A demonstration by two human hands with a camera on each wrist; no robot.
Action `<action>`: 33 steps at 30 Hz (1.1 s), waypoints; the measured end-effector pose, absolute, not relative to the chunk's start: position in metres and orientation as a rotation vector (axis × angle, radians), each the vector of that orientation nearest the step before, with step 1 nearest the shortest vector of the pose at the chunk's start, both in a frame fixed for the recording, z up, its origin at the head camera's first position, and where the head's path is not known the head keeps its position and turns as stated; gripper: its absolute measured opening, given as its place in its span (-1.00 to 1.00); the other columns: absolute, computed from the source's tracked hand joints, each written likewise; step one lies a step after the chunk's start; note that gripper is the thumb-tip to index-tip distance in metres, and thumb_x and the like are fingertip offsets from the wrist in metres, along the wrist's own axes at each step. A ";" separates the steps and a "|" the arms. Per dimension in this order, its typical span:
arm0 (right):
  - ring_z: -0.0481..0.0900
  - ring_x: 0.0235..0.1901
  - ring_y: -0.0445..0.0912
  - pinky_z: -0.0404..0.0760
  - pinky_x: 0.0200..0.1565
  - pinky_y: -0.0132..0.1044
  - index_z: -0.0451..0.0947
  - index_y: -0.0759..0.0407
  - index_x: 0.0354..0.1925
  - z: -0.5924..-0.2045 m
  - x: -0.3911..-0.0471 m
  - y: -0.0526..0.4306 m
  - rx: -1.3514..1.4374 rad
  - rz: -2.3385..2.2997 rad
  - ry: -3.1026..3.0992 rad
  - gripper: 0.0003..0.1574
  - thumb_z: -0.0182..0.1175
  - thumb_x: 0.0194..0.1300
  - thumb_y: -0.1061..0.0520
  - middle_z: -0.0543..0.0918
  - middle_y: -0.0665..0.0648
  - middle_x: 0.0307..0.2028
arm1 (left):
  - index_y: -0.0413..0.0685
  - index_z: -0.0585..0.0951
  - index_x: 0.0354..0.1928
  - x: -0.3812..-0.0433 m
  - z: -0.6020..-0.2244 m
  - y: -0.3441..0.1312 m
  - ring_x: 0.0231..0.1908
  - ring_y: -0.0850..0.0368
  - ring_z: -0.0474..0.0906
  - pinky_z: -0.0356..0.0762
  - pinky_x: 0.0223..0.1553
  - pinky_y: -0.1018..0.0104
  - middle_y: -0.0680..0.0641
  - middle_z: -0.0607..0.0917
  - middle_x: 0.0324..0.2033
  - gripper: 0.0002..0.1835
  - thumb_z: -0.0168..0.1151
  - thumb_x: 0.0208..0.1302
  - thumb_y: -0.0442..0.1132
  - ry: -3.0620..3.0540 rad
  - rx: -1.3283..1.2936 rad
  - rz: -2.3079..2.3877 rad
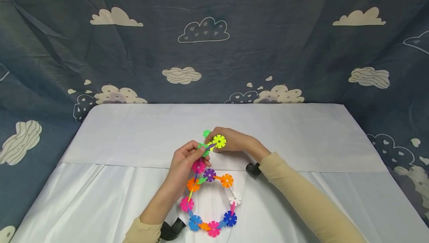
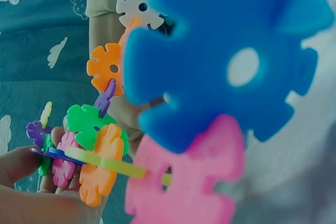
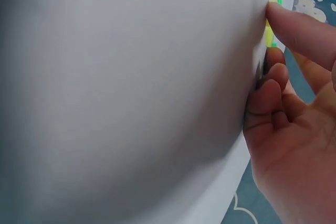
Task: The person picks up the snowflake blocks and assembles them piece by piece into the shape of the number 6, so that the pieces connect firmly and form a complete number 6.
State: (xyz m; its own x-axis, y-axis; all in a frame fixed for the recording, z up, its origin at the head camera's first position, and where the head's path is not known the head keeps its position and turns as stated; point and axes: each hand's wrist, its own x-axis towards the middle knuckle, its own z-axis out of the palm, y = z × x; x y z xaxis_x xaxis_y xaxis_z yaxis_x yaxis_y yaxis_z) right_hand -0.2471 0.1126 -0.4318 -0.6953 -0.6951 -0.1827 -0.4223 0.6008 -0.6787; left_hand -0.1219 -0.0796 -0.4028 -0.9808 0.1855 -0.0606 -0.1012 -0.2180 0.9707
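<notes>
In the head view a ring of notched plastic flower discs (image 1: 213, 229), joined edge to edge in many colours, hangs below the hands with a tail of discs rising from it. My left hand (image 1: 183, 163) pinches the green disc (image 1: 203, 150) in that tail between thumb and fingers. A purple disc, seen edge-on, links it to a yellow disc (image 1: 219, 141). My right hand (image 1: 231, 138) is behind that yellow disc, its curled fingers partly hidden. In the right wrist view its thumb and fingers pinch a yellow disc (image 3: 269, 36). Another green disc (image 1: 206, 133) shows by its fingertips.
A white cloth-covered table (image 1: 134, 135) lies under the hands. Behind it hangs a dark curtain (image 1: 214, 57) with cloud prints. Black wrist mounts (image 1: 172, 229) sit on both forearms. Close to the left wrist camera, a blue disc (image 2: 210, 61) and a pink disc (image 2: 184, 177) fill much of the view.
</notes>
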 end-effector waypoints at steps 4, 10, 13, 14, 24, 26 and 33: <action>0.48 -0.03 -0.07 0.41 0.21 -0.10 0.64 -0.06 -0.06 -0.429 -0.249 0.113 -0.849 -0.804 2.390 -0.64 0.40 0.18 0.25 0.55 -0.02 -0.06 | -0.27 0.48 -0.27 -0.122 -0.402 -0.079 -0.42 0.04 0.64 0.51 0.07 0.14 -0.15 0.63 -0.44 -0.81 0.11 0.45 -0.26 1.848 0.092 2.305; 0.46 0.14 -0.01 0.33 0.29 -0.03 0.57 -0.04 0.07 -0.428 -0.249 0.119 -0.801 -0.700 2.453 -0.52 0.43 0.18 0.15 0.55 0.04 0.09 | -0.27 0.48 -0.27 -0.124 -0.401 -0.079 -0.43 0.04 0.64 0.51 0.06 0.13 -0.16 0.63 -0.45 -0.81 0.11 0.45 -0.26 1.859 0.099 2.307; 0.48 0.07 -0.03 0.40 0.23 -0.10 0.55 0.00 0.14 -0.430 -0.249 0.124 -0.793 -0.719 2.447 -0.45 0.44 0.17 0.15 0.56 0.03 0.06 | -0.26 0.48 -0.27 -0.123 -0.401 -0.079 -0.42 0.04 0.64 0.49 0.08 0.12 -0.16 0.63 -0.44 -0.82 0.12 0.45 -0.25 1.850 0.095 2.308; 0.48 0.01 -0.04 0.44 0.18 -0.14 0.55 0.03 0.14 -0.431 -0.248 0.126 -0.789 -0.731 2.441 -0.44 0.44 0.17 0.15 0.57 0.02 0.02 | -0.26 0.48 -0.27 -0.123 -0.401 -0.079 -0.42 0.04 0.63 0.49 0.09 0.12 -0.16 0.62 -0.44 -0.82 0.12 0.45 -0.25 1.847 0.093 2.308; 0.43 -0.25 -0.08 0.49 -0.18 -0.27 0.47 0.15 0.17 -0.428 -0.247 0.128 -0.721 -0.683 2.415 -0.38 0.43 0.16 0.18 0.49 0.04 -0.27 | -0.26 0.48 -0.28 -0.122 -0.402 -0.080 -0.43 0.05 0.63 0.49 0.08 0.13 -0.15 0.63 -0.45 -0.82 0.12 0.44 -0.26 1.844 0.087 2.311; 0.43 -0.26 -0.08 0.49 -0.19 -0.27 0.45 0.15 0.19 -0.426 -0.246 0.127 -0.710 -0.662 2.411 -0.34 0.44 0.14 0.19 0.49 0.04 -0.26 | -0.26 0.48 -0.28 -0.122 -0.402 -0.080 -0.43 0.05 0.63 0.50 0.08 0.13 -0.15 0.63 -0.45 -0.82 0.12 0.44 -0.26 1.843 0.087 2.313; 0.41 -0.24 -0.08 0.45 -0.16 -0.25 0.38 0.20 0.28 -0.419 -0.246 0.122 -0.671 -0.518 2.397 -0.21 0.45 0.12 0.18 0.47 0.06 -0.25 | -0.27 0.47 -0.29 -0.122 -0.401 -0.080 -0.44 0.04 0.63 0.48 0.10 0.13 -0.15 0.62 -0.45 -0.81 0.13 0.44 -0.26 1.830 0.078 2.315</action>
